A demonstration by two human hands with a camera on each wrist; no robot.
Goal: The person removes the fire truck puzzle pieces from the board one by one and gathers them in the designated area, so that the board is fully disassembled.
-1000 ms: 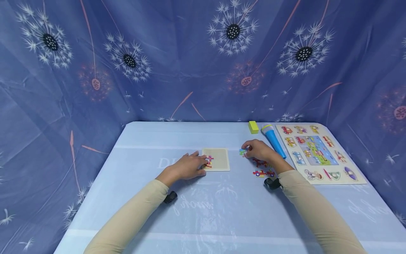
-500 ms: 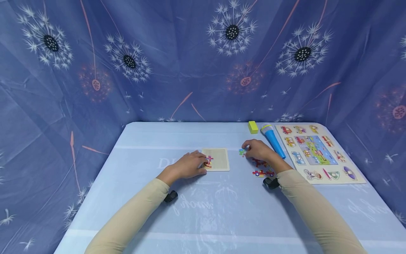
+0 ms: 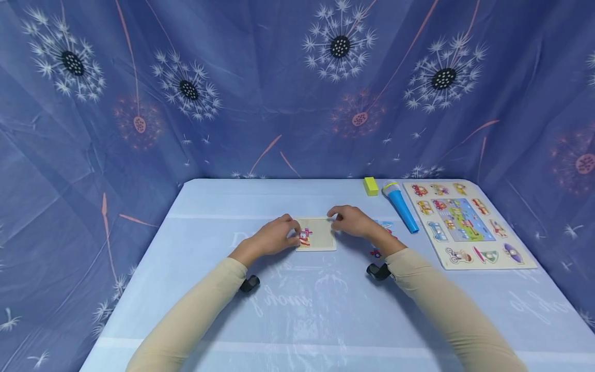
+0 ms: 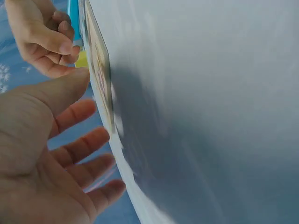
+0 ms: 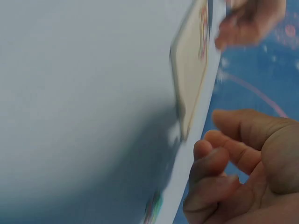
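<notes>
A square wooden puzzle tray [image 3: 324, 237] lies on the table between my hands. One red and pink picture puzzle piece [image 3: 304, 237] sits in its left part. My left hand [image 3: 275, 235] is at the tray's left edge, its fingers spread and slightly bent with nothing between them in the left wrist view. Over by the right edge is my right hand [image 3: 350, 221]. Its fingers are loosely curled, and no piece shows between them in the right wrist view. Behind that hand lie several loose puzzle pieces [image 3: 385, 225], partly hidden by the hand and wrist.
At the back right stand a yellow block [image 3: 370, 186] and a blue toy microphone [image 3: 401, 206]. A large wooden peg puzzle board [image 3: 437, 248] with vehicle pictures lies to their right. A blue dandelion-print curtain [image 3: 260, 103] borders the table [image 3: 223, 201].
My right hand has moved left from the loose pieces to the tray's right edge. The left hand has drawn back slightly off the piece, which now shows more fully.
</notes>
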